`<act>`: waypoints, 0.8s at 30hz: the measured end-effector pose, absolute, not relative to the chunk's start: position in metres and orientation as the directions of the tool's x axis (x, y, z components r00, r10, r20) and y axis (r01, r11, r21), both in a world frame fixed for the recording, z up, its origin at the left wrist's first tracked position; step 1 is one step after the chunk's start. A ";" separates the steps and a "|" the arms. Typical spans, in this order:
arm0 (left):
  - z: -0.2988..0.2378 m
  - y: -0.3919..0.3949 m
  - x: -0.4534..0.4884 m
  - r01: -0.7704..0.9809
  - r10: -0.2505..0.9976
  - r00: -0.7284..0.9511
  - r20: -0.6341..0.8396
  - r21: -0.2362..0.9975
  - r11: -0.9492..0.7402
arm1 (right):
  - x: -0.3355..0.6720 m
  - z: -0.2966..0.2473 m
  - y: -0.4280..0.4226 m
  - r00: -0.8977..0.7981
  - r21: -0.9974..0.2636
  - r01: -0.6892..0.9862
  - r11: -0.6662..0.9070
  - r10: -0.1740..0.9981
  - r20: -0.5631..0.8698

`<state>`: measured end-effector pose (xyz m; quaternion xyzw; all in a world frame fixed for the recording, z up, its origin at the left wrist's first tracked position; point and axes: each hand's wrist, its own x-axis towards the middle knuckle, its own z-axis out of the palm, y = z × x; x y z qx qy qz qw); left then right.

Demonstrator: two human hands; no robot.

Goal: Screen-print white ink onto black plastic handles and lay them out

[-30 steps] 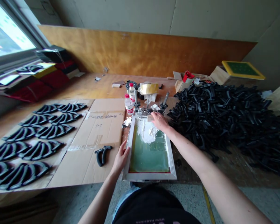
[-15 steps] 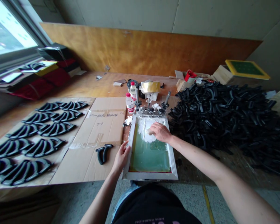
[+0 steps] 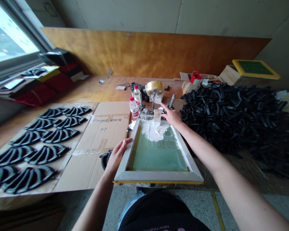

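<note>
While the left hand (image 3: 115, 157) grips the screen frame (image 3: 159, 176), the right hand (image 3: 173, 117) holds a squeegee (image 3: 157, 116); cardboard (image 3: 106, 131) handwriting illegible.

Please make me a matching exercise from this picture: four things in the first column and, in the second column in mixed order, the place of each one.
Column one
1. left hand
2. white ink
3. heap of black parts
4. yellow-framed screen

Column two
A. piled to the right of the screen frame
B. far right, behind the heap
C. gripping the left rail of the screen frame
D. on the far end of the green mesh

Pairs: 1-C, 2-D, 3-A, 4-B
</note>
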<state>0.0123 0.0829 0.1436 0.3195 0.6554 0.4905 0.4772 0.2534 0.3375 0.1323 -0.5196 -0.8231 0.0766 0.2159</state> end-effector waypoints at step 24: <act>0.040 0.040 -0.016 -0.130 0.700 -0.467 -0.540 0.825 0.550 | 0.304 0.034 0.178 -0.277 -0.573 0.738 0.356 0.935 0.223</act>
